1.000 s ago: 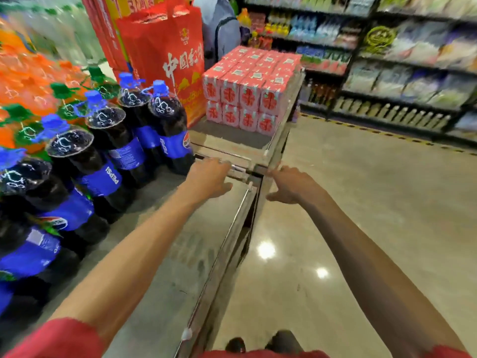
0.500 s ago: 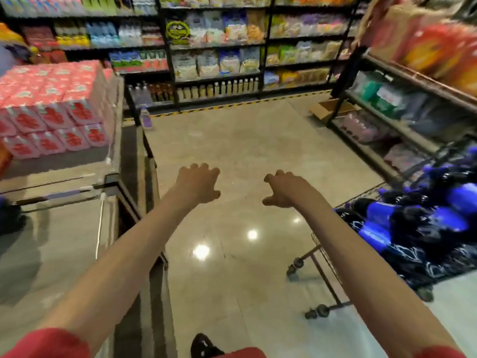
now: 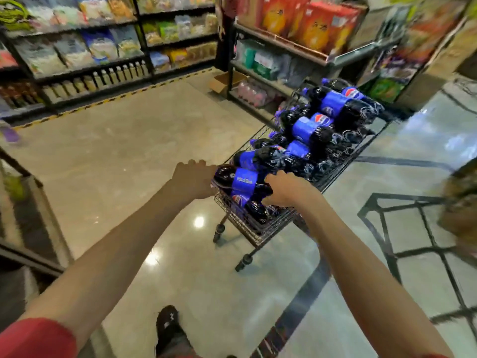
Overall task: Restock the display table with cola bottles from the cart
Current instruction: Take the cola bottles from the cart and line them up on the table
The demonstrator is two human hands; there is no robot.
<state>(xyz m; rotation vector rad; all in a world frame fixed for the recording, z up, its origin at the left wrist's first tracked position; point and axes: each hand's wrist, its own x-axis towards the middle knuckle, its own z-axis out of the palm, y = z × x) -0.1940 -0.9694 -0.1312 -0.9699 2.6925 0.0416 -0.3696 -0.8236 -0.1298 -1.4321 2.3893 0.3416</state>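
Observation:
A wire cart [image 3: 247, 226] stands on the floor ahead of me, piled with several dark cola bottles [image 3: 317, 122] with blue labels, all lying on their sides. The nearest cola bottle [image 3: 244, 182] lies across the cart's near end. My left hand [image 3: 193, 179] curls round its neck end and hides the cap. My right hand [image 3: 286, 188] clasps its base end, fingers over the top and thumb below. A corner of the display table [image 3: 44, 213] shows at the left edge, its bottles out of view.
A black shelf rack [image 3: 258, 73] of packaged goods stands right behind the cart, with a cardboard box [image 3: 224, 82] on the floor beside it. A black metal frame [image 3: 413, 228] stands to the right. Long shelves line the back wall. My shoe [image 3: 167, 329] is below.
I have turned right, from the display table and its upright bottles to the cart. Both hands left the table's edge, crossed the aisle and now hold the nearest bottle.

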